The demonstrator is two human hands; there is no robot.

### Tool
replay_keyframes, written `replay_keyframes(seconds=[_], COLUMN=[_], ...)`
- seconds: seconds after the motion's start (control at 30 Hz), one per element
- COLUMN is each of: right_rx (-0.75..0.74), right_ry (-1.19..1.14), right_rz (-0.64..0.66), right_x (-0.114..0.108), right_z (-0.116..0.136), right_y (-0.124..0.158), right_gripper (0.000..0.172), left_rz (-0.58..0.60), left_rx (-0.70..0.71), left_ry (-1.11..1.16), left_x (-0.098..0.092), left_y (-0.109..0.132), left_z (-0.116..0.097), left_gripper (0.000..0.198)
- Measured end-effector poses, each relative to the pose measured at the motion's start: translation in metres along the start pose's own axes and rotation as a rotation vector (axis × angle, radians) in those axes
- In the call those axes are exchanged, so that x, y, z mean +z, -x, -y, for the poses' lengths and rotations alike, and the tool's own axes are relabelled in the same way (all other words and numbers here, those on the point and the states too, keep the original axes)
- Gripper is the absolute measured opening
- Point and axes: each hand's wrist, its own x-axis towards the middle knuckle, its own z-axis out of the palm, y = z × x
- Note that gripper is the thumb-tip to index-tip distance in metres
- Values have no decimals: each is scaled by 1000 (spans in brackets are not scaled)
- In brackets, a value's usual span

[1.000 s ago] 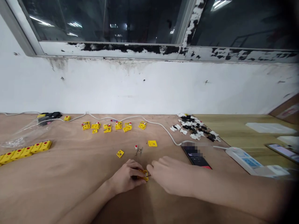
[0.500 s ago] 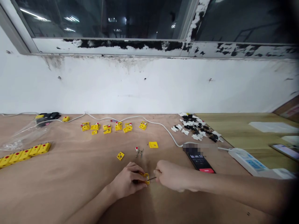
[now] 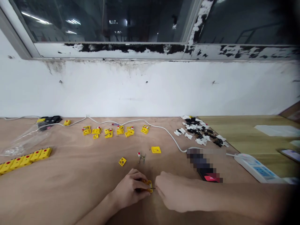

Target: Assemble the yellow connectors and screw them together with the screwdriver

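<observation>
Currently, left hand [image 3: 131, 189] pinches a small yellow plastic housing [image 3: 150, 183], between the hands and nearer the person than the loose metal parts [image 3: 143, 157]; right hand [image 3: 170, 191] is curled round a thin rod [image 3: 153, 188] at the housing's edge, fingertips hidden. Judgement: sideways pressure could skid the rod toward the left hand or twist the housing free.

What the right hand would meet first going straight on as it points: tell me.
The yellow part held by the left hand comes first, just ahead of the right hand and its thin dark rod; depth is unclear, so the rod may be touching it.
</observation>
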Motion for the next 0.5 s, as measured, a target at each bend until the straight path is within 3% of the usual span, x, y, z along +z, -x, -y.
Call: replay_keyframes(seconds=[0.1,0.2,0.3,0.4,0.5], right_rx=[192,392,422,209,-190], right_ry=[-286,-815,-1103,-1159,-1259], right_rz=[33,161,289,289,37], right_x=[15,19,9,-10,-24], right_z=[-8,-11,-7,-1,-7], right_y=[-1,2,11,31,62], right_gripper=[12,17,14,17,23], left_rz=[-16,-25,-21,-22,-61], left_rx=[6,7,16,-3,-6], left_ry=[5,9,-40,-168,-229], left_x=[1,0,-4,-12,-29], left_y=[1,1,2,1,-6], left_z=[2,1,1,0,-10], left_gripper=[10,10,10,13,31])
